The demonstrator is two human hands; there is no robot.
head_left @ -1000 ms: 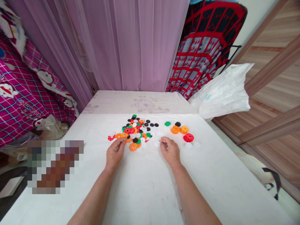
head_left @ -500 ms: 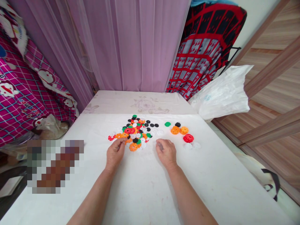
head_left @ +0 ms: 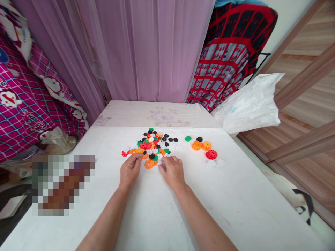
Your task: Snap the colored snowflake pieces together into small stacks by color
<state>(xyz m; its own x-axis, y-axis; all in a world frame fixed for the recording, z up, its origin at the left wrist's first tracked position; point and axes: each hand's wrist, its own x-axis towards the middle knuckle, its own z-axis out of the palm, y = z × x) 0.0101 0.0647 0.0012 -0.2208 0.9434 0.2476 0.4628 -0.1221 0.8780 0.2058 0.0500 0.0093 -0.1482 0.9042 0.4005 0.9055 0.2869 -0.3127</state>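
A mixed pile of plastic snowflake discs [head_left: 149,145] in red, orange, green, black and white lies on the white-covered table. My left hand [head_left: 130,170] rests at the pile's near left side, its fingers pinched together beside orange discs [head_left: 134,151]; what is between the fingertips, if anything, is hidden. At the near right edge of the pile, my right hand [head_left: 172,171] reaches in with thumb and forefinger apart, close to white discs [head_left: 160,162]. An orange disc [head_left: 149,164] lies between the two hands.
Right of the pile are separate colour groups: a green disc [head_left: 188,138], a black one [head_left: 199,139], orange stacks [head_left: 196,145], a red stack [head_left: 211,154] and white discs [head_left: 211,163]. A white plastic bag [head_left: 251,104] hangs by the table's right edge. A blurred-out patch covers the left side.
My right hand has moved left to the pile's edge, and its thumb and forefinger have spread. My left hand has stayed nearly in place.
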